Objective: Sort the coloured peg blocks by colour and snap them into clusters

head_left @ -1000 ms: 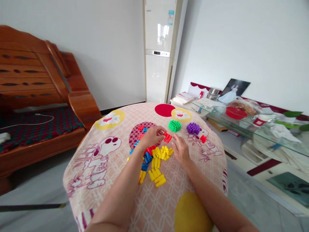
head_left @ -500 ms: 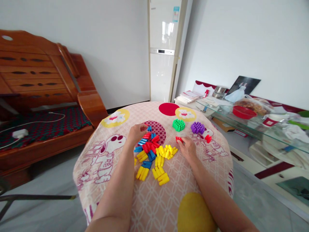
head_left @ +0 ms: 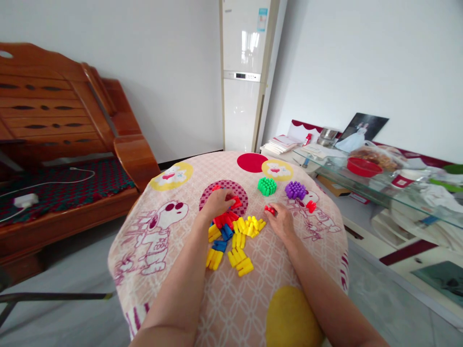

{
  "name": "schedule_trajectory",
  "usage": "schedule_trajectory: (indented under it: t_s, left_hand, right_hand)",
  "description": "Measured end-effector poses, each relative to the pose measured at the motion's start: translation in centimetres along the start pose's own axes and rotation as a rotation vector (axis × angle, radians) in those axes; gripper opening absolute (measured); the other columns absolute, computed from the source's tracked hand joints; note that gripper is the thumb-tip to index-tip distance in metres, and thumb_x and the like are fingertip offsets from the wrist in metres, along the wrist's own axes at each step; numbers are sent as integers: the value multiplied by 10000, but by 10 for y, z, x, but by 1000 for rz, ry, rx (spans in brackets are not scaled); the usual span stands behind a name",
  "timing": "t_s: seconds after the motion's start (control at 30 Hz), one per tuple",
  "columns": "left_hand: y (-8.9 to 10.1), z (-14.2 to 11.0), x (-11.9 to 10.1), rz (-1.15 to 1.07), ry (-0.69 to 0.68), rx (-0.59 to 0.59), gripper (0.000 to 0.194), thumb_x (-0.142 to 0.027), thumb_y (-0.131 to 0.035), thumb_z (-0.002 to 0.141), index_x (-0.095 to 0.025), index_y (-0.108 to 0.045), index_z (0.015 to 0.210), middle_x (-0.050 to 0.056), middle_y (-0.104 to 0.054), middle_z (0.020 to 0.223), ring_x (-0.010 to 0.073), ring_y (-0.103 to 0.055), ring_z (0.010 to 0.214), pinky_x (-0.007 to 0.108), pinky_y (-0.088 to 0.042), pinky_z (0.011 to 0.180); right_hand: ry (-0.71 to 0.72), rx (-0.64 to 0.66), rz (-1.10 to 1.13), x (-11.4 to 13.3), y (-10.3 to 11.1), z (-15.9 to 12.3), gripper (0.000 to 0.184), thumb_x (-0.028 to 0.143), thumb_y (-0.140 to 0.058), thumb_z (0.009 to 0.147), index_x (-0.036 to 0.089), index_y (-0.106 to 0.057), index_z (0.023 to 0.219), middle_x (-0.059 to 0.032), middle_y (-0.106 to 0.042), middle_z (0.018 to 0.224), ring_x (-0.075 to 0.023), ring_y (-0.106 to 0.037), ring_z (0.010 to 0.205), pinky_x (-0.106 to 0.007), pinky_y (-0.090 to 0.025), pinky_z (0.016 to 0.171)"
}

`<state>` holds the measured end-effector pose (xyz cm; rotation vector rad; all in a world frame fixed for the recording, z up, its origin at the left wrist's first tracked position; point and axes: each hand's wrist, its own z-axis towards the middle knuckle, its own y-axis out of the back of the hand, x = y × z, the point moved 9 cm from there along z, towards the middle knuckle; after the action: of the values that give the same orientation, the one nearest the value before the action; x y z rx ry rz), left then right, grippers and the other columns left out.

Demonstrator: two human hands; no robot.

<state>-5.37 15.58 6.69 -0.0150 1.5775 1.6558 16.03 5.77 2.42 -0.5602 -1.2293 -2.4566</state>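
My left hand (head_left: 218, 203) is over the far side of a pile of plastic building blocks, its fingers closed on a red block (head_left: 236, 202). It hides part of the pile. To the right, my right hand (head_left: 281, 220) pinches a small red knobbed block (head_left: 269, 209) just above the cloth. Yellow blocks (head_left: 238, 258), blue blocks (head_left: 226, 232) and other red blocks (head_left: 221, 221) lie loosely in the pile between my arms. Beyond my right hand stand a green cluster of joined blocks (head_left: 266, 186) and a purple one (head_left: 295, 190). A red piece (head_left: 311, 206) lies near the purple cluster.
The round table wears a patterned pink cloth (head_left: 231, 303). A wooden bench (head_left: 133, 156) stands at the left. Along the right wall, a glass-topped cabinet (head_left: 325, 168) holds a red bowl (head_left: 364, 166), papers and a photo. A tall white air conditioner (head_left: 240, 111) fills the corner.
My left hand has moved right and slightly nearer over the pile and now grips a red block. My right hand stays almost in place with its red block.
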Motion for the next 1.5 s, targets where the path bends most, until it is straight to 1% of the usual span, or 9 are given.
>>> schedule_trajectory:
  t_s: [0.13, 0.27, 0.53, 0.83, 0.93, 1.1, 1.27, 1.4, 1.5]
  left_hand:
    - [4, -3, -37, -132, -146, -7, 222, -244, -534, 840, -177, -710, 957, 40, -749, 917, 165, -661, 795, 241, -478, 717]
    - [-14, -3, -63, -189, -223, 41, 217, -193, -557, 818, -176, -717, 964, 37, -743, 872, 160, -656, 765, 234, -471, 697]
    - [-31, -1, -74, -312, -228, 38, 144, -121, -614, 744, -159, -678, 867, 30, -714, 812, 151, -659, 734, 234, -505, 696]
    - [-35, -4, -89, -479, -272, 28, 249, -65, -570, 720, -171, -615, 941, 11, -696, 829, 126, -679, 740, 225, -546, 704]
    - [-29, -1, -82, -439, -248, 19, 248, -88, -573, 719, -170, -647, 940, 25, -714, 828, 143, -690, 764, 244, -556, 730]
    - [8, 0, -47, -358, -142, -57, 239, -177, -590, 722, -157, -699, 934, 51, -748, 876, 177, -701, 812, 271, -557, 758]
    - [30, -5, -8, -137, 11, -35, 249, -245, -611, 706, -176, -749, 902, 35, -766, 858, 194, -697, 778, 266, -525, 710]
    - [23, -8, 11, -48, 72, 47, 202, -242, -614, 691, -200, -767, 815, 11, -756, 757, 188, -686, 726, 241, -482, 648]
    - [7, -6, 11, -54, 41, 114, 139, -258, -648, 673, -218, -763, 739, 0, -745, 708, 177, -671, 683, 229, -453, 614]
  right_hand:
    - [66, -56, 83, 9, 6, 0, 313, 315, -517, 914, 144, -691, 1111, -130, -718, 981, -250, -642, 923, -372, -507, 847]
    - [152, -102, 125, 24, 16, -2, 372, 328, -423, 979, 142, -667, 1188, -140, -717, 1020, -250, -649, 956, -395, -521, 868]
    - [310, -98, 145, 60, 28, -11, 359, 271, -400, 1006, 170, -671, 1218, -133, -707, 1090, -244, -632, 1027, -398, -513, 925]
    - [281, -29, 128, 62, 23, -9, 250, 234, -480, 970, 192, -726, 977, -98, -700, 892, -224, -632, 880, -349, -527, 814]
    - [265, -38, 160, 57, 26, -7, 255, 217, -472, 960, 196, -726, 942, -94, -707, 887, -215, -644, 872, -336, -529, 808]
    - [172, -93, 165, 36, 35, -5, 296, 214, -445, 943, 192, -740, 948, -95, -735, 869, -210, -670, 818, -321, -528, 770]
    - [88, -5, 41, 30, 19, -8, 314, 258, -434, 964, 205, -742, 994, -102, -767, 915, -215, -704, 823, -290, -514, 750]
    - [-13, 141, -225, 29, -5, -10, 318, 285, -414, 996, 207, -710, 1081, -98, -754, 799, -213, -699, 701, -278, -477, 647]
    - [-45, 229, -352, 27, -19, -10, 312, 277, -431, 995, 174, -655, 1185, -114, -738, 757, -224, -690, 656, -293, -460, 601]
